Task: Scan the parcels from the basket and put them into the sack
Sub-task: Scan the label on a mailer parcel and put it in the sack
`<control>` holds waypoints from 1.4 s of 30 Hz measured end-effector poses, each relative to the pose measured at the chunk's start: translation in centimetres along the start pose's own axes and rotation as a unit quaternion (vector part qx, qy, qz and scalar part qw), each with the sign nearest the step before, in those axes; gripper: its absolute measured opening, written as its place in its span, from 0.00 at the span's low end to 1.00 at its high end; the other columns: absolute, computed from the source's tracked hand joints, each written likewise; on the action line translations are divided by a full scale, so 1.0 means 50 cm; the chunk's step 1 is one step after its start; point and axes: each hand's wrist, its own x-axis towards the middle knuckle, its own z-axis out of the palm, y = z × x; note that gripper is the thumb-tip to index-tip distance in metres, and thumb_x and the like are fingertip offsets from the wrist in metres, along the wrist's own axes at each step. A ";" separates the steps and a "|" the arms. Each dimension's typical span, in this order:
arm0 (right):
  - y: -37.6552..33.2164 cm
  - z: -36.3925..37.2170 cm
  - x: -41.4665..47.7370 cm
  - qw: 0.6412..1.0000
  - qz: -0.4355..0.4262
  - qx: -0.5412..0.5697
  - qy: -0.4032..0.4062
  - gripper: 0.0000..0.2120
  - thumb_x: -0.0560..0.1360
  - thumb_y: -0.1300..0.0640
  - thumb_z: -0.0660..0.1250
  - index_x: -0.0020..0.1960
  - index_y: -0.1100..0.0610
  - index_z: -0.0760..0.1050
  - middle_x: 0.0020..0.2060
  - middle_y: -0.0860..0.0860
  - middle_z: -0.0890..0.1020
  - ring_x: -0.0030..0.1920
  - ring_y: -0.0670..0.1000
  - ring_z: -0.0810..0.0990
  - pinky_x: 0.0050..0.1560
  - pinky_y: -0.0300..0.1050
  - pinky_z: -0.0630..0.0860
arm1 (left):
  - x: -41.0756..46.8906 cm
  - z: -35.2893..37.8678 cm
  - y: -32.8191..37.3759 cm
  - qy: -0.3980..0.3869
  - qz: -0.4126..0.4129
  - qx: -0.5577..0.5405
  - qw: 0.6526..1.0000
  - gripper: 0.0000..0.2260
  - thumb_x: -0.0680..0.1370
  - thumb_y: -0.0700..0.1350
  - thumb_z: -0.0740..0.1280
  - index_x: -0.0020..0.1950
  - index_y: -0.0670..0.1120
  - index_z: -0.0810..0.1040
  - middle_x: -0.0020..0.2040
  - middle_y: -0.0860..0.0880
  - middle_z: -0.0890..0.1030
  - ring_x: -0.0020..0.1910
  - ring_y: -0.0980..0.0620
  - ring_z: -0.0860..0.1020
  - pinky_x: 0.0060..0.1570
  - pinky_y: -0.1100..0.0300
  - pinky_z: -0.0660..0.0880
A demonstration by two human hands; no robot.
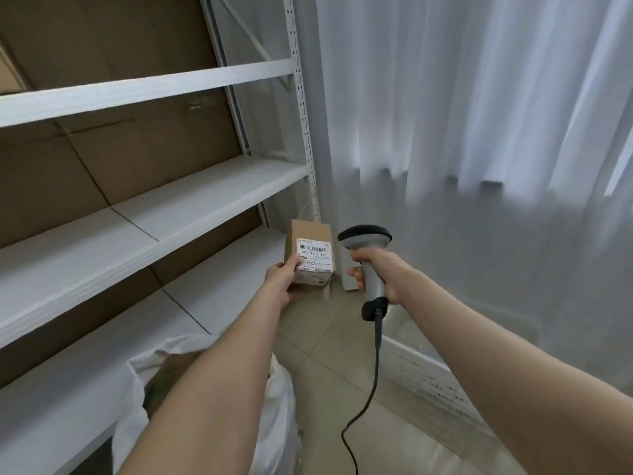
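Seemingly, left hand (281, 282) in a pinch on parcel (310, 240); right hand (385, 273) tight around scanner (365, 236).

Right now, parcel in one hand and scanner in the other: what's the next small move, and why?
Probably swing the scanner in the right hand round onto the label of the parcel that the left hand holds. The label faces the camera and sits beside the scanner's head, not clearly in front of it. The sack waits open below.

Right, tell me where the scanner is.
In the head view, the scanner is right of centre, gripped by the right hand, beside the parcel in the left hand.
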 end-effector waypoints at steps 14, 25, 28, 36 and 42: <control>0.391 0.418 0.269 0.976 0.203 -0.020 0.071 0.14 0.72 0.61 0.72 0.54 0.67 0.76 0.37 0.59 0.81 0.28 0.52 0.76 0.33 0.44 0.76 | 0.181 -0.567 -0.165 0.076 -0.142 0.146 0.976 0.16 0.75 0.47 0.69 0.61 0.44 0.76 0.49 0.46 0.83 0.45 0.48 0.80 0.42 0.54 0.78; 0.635 0.458 0.316 0.942 0.316 -0.035 0.104 0.18 0.74 0.63 0.70 0.62 0.62 0.70 0.42 0.58 0.74 0.37 0.53 0.74 0.31 0.47 0.76 | 0.220 -0.686 -0.359 -0.049 -0.331 0.271 0.903 0.16 0.72 0.39 0.61 0.59 0.41 0.71 0.47 0.45 0.77 0.52 0.45 0.78 0.57 0.39 0.75; 0.657 0.456 0.320 0.932 0.339 -0.048 0.118 0.21 0.72 0.62 0.72 0.61 0.59 0.67 0.54 0.60 0.74 0.46 0.57 0.75 0.32 0.49 0.77 | 0.221 -0.686 -0.423 -0.023 -0.310 0.451 0.837 0.19 0.78 0.42 0.59 0.68 0.39 0.68 0.64 0.40 0.74 0.61 0.40 0.75 0.59 0.49 0.75; 0.669 0.443 0.332 0.930 0.348 -0.041 0.108 0.25 0.72 0.60 0.74 0.64 0.59 0.67 0.58 0.61 0.74 0.47 0.57 0.76 0.32 0.51 0.78 | 0.240 -0.671 -0.440 -0.069 -0.322 0.520 0.788 0.10 0.78 0.34 0.60 0.58 0.34 0.74 0.55 0.35 0.79 0.44 0.36 0.81 0.49 0.44 0.80; 0.630 0.426 0.327 0.941 0.320 -0.022 0.104 0.21 0.73 0.59 0.72 0.63 0.61 0.70 0.49 0.59 0.79 0.43 0.55 0.80 0.35 0.48 0.78 | 0.250 -0.635 -0.412 -0.048 -0.214 0.569 0.792 0.14 0.79 0.40 0.59 0.63 0.37 0.74 0.60 0.38 0.77 0.57 0.39 0.77 0.53 0.51 0.75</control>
